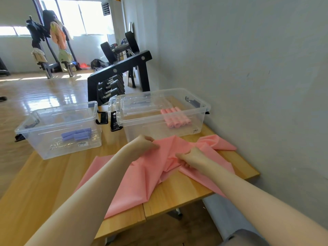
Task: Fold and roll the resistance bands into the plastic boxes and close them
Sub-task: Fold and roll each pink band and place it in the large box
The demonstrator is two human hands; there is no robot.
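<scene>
A long pink resistance band lies crumpled across the wooden table. My left hand pinches a fold of it near the right box. My right hand grips the bunched middle of the band. The right clear plastic box stands open and holds several rolled pink bands. The left clear box is also open, with rolled purple bands inside. Clear lids lean between the two boxes.
A grey wall runs along the table's right side. Behind the boxes stands a black dumbbell rack. The table's near edge falls away at the lower right, above a grey floor strip. Gym machines stand far back on the left.
</scene>
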